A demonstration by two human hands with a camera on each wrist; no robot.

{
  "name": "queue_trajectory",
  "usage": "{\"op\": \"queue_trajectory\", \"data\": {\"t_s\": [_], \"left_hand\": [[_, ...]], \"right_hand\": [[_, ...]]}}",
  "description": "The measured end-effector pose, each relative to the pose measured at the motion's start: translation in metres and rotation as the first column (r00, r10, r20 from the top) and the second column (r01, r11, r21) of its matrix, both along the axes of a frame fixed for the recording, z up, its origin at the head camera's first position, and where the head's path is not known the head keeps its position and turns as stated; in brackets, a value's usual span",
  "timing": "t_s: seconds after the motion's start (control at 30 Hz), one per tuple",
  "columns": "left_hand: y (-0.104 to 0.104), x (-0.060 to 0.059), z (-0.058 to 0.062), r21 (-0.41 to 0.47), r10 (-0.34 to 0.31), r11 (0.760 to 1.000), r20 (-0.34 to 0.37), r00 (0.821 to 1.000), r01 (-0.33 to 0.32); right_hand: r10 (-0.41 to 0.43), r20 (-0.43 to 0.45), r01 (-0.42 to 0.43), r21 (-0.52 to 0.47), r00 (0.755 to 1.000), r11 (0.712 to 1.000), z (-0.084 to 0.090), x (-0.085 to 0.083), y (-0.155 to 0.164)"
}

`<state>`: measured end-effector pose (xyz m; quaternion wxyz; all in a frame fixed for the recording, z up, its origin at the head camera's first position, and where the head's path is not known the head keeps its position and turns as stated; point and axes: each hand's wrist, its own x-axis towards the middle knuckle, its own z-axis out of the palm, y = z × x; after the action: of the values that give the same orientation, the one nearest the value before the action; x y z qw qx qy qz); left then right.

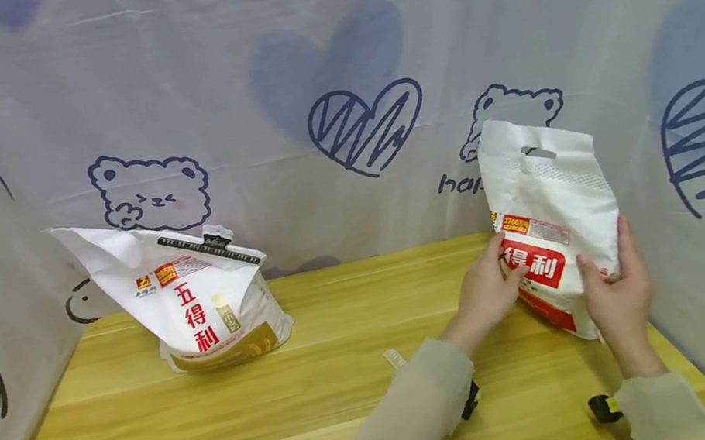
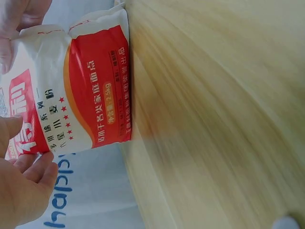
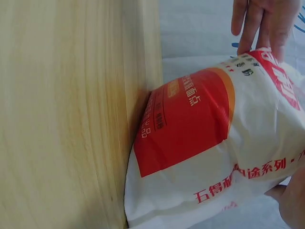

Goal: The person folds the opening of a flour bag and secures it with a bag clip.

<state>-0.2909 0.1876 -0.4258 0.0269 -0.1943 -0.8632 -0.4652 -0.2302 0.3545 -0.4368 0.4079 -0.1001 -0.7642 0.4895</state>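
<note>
A white flour bag [image 1: 553, 216] with a red label stands upright near the table's right edge, its punched handle at the top. My left hand [image 1: 508, 269] holds its left side, thumb on the red label. My right hand [image 1: 604, 266] grips its right side, thumb in front and fingers behind. In the left wrist view the bag [image 2: 81, 86] rests with its base on the wood, my left hand [image 2: 24, 176] at its side. The right wrist view shows the bag [image 3: 214, 143] bulging, with my right hand [image 3: 291, 202] under its edge.
A second white flour bag [image 1: 201, 309], its folded top shut by a long black clip [image 1: 209, 249], sits at the back left of the wooden table [image 1: 220, 432]. Printed cloth walls [image 1: 331, 98] close off the back, left and right sides.
</note>
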Motion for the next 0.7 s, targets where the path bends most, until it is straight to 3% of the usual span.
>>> {"op": "queue_trajectory", "data": {"t_s": [0.47, 0.7], "left_hand": [[-0.047, 0.008, -0.002, -0.012, 0.121, 0.992, -0.156, 0.98, -0.125], [-0.077, 0.009, -0.004, 0.014, 0.17, 0.985, -0.208, 0.963, -0.171]], "right_hand": [[0.105, 0.208, -0.102, -0.025, 0.972, 0.995, 0.001, -0.013, -0.02], [0.191, 0.223, -0.195, -0.004, 0.956, 0.981, 0.002, -0.026, -0.039]]}}
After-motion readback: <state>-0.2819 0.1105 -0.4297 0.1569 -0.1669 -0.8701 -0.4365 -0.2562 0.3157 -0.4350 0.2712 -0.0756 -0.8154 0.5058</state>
